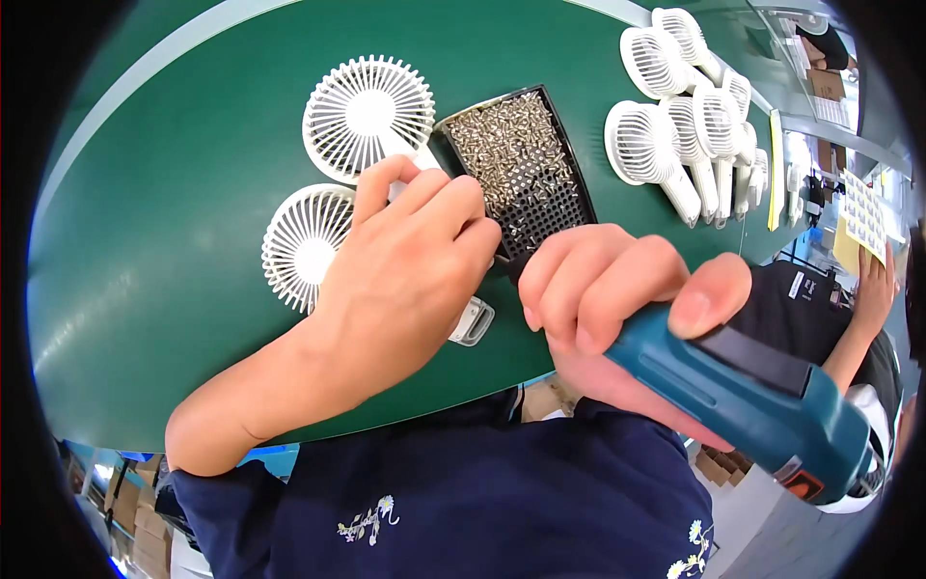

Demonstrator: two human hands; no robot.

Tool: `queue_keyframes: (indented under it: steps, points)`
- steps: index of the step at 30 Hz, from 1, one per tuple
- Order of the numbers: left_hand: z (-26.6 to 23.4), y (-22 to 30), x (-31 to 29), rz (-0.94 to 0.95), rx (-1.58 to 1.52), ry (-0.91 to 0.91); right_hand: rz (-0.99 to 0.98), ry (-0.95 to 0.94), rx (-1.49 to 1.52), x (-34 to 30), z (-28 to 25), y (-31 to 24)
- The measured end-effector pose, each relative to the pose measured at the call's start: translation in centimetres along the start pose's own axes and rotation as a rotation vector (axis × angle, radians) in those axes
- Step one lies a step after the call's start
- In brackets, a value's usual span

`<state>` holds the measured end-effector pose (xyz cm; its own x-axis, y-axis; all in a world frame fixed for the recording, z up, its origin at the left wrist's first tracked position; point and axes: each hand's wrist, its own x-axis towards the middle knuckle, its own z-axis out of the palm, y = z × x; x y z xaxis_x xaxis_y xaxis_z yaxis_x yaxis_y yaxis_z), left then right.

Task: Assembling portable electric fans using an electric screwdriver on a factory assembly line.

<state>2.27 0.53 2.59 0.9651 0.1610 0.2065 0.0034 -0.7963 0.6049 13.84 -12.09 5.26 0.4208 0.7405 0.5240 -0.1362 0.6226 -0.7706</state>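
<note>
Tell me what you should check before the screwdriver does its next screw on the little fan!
1. Right hand wrapped firmly around the teal electric screwdriver, thumb on top: ok.
2. Left hand pressing down the handheld fan being worked on; its handle end pokes out under the hand: ok.
3. Screwdriver tip seated straight on a screw: cannot tell, the hands hide it.
4. Screws within reach: ok, the black tray of screws sits just behind the hands.
5. Second white fan lying out of the way behind the left hand: ok.
6. Pile of finished-looking fans apart, on the right of the green table: ok.
</note>
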Motion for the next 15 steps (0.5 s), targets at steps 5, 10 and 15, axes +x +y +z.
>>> queue_keyframes:
  steps: [5, 10, 15]
  points:
    - [-0.2, 0.1, 0.1, -0.005, -0.038, -0.021, -0.006, -0.061, 0.001, 0.4, -0.4, -0.1]
    - [-0.3, 0.2, 0.1, 0.002, -0.050, -0.018, -0.049, -0.001, -0.110, 0.7, -2.0, -3.3]
    - [0.0, 0.1, -0.2, 0.006, -0.054, -0.004, -0.031, -0.004, -0.088, -0.4, -3.4, -0.9]
